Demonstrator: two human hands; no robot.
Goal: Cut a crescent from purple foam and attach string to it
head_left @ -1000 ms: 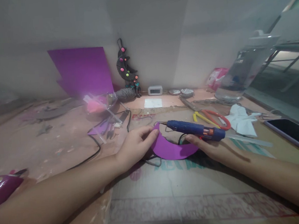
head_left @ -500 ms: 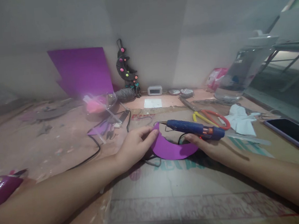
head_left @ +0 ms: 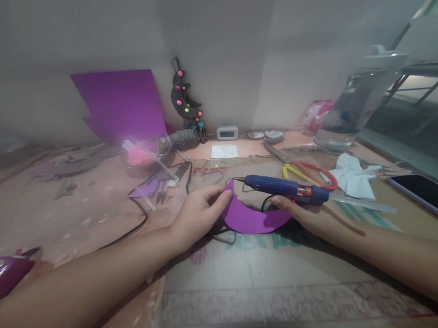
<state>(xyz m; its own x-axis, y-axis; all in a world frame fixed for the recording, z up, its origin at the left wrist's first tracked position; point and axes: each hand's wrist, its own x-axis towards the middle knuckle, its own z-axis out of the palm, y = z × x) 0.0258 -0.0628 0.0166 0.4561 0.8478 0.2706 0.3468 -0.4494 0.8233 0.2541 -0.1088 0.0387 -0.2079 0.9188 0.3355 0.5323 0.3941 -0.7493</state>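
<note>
My left hand pinches the left tip of a purple crescent-shaped foam piece, which lies on a sheet of printed cardboard. My right hand holds a blue hot glue gun sideways, its metal nozzle pointing left at the crescent's upper tip, close to my left fingers. The glue gun's black cord trails off to the left across the table.
Red and yellow pliers, a white cloth and a dark phone lie to the right. A purple foam sheet, a black moon ornament, a small white clock and a twine roll stand along the wall.
</note>
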